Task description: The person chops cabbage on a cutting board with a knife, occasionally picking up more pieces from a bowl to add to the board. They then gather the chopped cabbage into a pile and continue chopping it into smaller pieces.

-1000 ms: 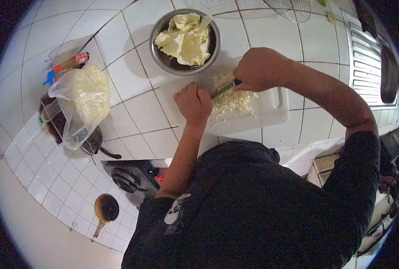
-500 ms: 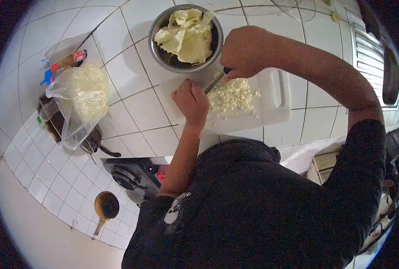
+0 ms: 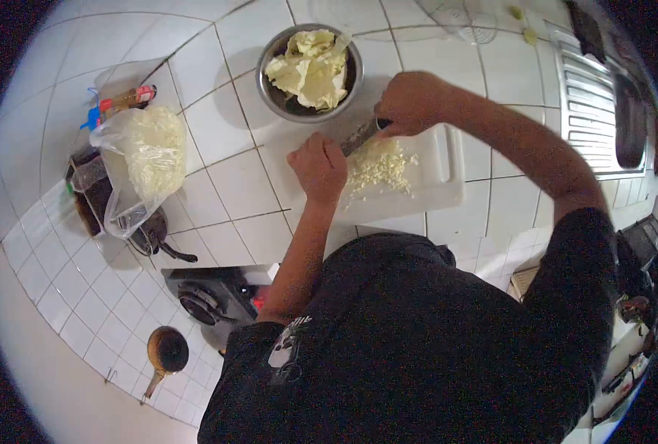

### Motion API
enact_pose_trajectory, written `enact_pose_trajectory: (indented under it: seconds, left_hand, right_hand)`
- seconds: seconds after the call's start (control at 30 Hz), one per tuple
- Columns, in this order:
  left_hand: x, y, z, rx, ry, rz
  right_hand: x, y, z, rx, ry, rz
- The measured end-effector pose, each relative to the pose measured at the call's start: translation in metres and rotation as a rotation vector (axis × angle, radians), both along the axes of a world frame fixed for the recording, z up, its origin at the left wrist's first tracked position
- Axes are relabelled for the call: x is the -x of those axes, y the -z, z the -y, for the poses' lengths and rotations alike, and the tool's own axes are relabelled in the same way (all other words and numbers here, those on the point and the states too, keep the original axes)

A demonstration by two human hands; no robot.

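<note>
My right hand [image 3: 416, 103] is wrapped round the dark handle of a knife [image 3: 362, 138], above a pale cutting board [image 3: 451, 189]. The blade slants down and left, its broad side showing. At its far end my left hand [image 3: 319, 169] is closed in a fist on the tip end, which the fingers hide. Finely chopped cabbage [image 3: 381, 172] lies on the board under and to the right of the blade. Just beyond my hands stands a steel bowl [image 3: 263, 90] with loose cabbage leaves [image 3: 313, 70] in it.
At left, a clear plastic bag [image 3: 155, 152] of pale shreds sits beside a sauce bottle [image 3: 129, 98] and a dark pan [image 3: 151, 233]. A gas stove [image 3: 210, 300] is at lower left, with a small pan [image 3: 170, 349] beyond. A sink drainer [image 3: 588, 103] lies right.
The view has shifted slightly. The knife now shows more of its broad side, and my right hand has moved a little nearer my body. Chopped cabbage is spread less widely to the right.
</note>
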State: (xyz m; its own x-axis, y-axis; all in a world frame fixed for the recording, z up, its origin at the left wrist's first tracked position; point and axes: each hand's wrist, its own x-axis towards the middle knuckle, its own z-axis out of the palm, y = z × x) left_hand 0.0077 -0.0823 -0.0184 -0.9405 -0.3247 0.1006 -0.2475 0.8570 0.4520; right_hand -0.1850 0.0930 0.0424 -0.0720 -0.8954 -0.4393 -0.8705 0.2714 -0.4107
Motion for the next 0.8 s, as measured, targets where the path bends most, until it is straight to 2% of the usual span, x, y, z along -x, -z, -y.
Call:
enact_pose_trajectory:
  seconds: [0.07,0.13,0.2,0.27,0.43,0.47,0.53,0.63,0.7,0.73,0.8]
  left_hand:
    - [0.006,-0.001,0.004,0.003,0.017,-0.086]
    - [0.005,-0.001,0.011,-0.001,0.041,0.003]
    - [0.008,-0.006,0.015,0.016,0.063,-0.053]
    - [0.009,-0.011,0.014,0.017,0.08,-0.106]
    - [0.013,-0.014,0.025,0.075,0.328,-0.101]
    - [0.015,-0.019,0.027,0.066,0.309,-0.141]
    - [0.018,-0.03,0.029,0.055,0.464,-0.189]
    - [0.02,-0.052,0.022,-0.013,0.538,-0.315]
    - [0.015,-0.072,0.021,-0.064,0.521,-0.412]
    - [0.013,-0.078,0.021,-0.105,0.516,-0.483]
    - [0.004,-0.075,0.028,-0.099,0.445,-0.564]
  right_hand:
    - [-0.013,-0.008,-0.004,-0.036,0.112,0.012]
    - [-0.026,-0.001,-0.014,0.015,0.15,0.018]
    - [-0.043,-0.013,-0.019,-0.016,0.244,0.015]
    - [-0.062,-0.026,-0.02,-0.192,0.327,-0.039]
    - [-0.115,-0.022,-0.032,-0.112,0.525,-0.099]
    - [-0.126,-0.028,-0.033,-0.075,0.567,-0.093]
    - [-0.145,-0.018,-0.037,-0.079,0.671,-0.092]
    - [-0.169,-0.021,-0.047,-0.018,0.798,-0.085]
    - [-0.187,-0.043,-0.049,0.013,0.892,-0.053]
    - [-0.193,-0.036,-0.052,-0.024,0.946,-0.089]
    - [-0.207,-0.031,-0.064,0.155,1.131,-0.064]
